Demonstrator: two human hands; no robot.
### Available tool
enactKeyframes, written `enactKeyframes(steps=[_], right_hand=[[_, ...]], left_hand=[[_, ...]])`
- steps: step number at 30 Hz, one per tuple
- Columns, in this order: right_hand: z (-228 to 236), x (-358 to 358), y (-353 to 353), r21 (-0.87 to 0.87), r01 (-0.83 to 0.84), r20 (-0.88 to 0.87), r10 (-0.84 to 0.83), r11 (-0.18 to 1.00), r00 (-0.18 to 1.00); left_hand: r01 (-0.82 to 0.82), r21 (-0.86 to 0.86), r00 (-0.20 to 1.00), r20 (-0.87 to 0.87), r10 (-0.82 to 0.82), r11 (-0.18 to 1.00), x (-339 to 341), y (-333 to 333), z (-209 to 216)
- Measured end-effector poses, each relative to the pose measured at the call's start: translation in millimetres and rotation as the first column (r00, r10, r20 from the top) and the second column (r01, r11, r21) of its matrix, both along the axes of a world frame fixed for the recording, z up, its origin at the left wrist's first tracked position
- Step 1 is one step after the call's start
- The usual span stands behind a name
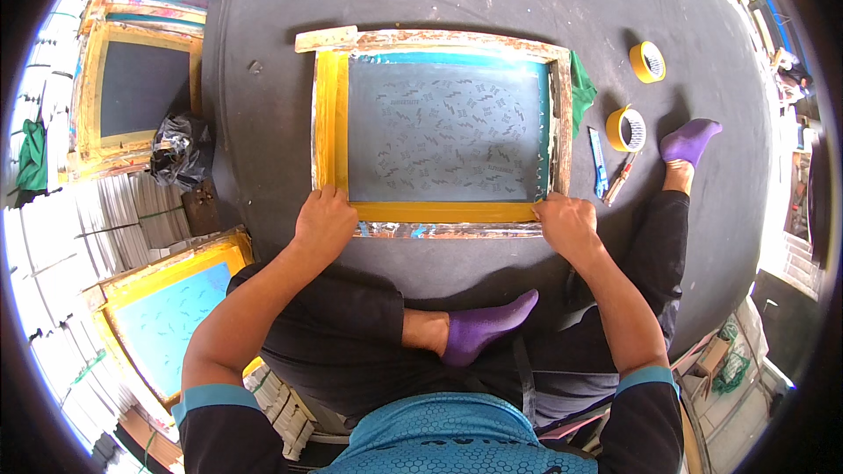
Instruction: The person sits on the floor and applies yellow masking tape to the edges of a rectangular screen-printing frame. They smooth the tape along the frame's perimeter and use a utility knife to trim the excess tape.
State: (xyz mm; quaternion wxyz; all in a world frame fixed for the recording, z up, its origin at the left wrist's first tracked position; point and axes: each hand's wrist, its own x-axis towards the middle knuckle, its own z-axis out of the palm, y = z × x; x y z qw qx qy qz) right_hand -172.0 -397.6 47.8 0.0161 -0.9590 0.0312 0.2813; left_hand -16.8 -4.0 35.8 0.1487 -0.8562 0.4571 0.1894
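A screen printing frame (443, 136) with a grey-blue mesh and dark small motifs lies flat in front of me. Its worn wooden edges show paint stains. Along the near side runs a strip of yellow tape (448, 211), and another yellow band (332, 127) covers the left side. My left hand (323, 221), fingers curled, holds the near strip's left end at the frame's corner. At the right end of that strip, my right hand (569, 221) pinches it with thumb and fingers. How firmly the strip sticks cannot be seen.
Two yellow tape rolls (648, 62), a blue cutter knife (598, 162) and a red-brown tool (620, 179) lie right of the frame. Green cloth (582, 92) touches its right edge. More screen frames (145, 88) and a black plastic bag (182, 151) stand left. My purple-socked foot (487, 326) rests close by.
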Motion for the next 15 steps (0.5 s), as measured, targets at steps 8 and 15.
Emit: enactKeyframes(steps=[8, 15], right_hand=[[1, 11, 5, -0.047, 0.038, -0.116, -0.043, 0.998, 0.992], [9, 27, 10, -0.081, 0.078, -0.211, -0.094, 0.994, 0.973]], left_hand=[[-0.012, -0.006, 1.000, -0.004, 0.012, 1.000, -1, 1, -2], [0.017, 0.012, 1.000, 0.007, -0.017, 1.000, 0, 1, 1]])
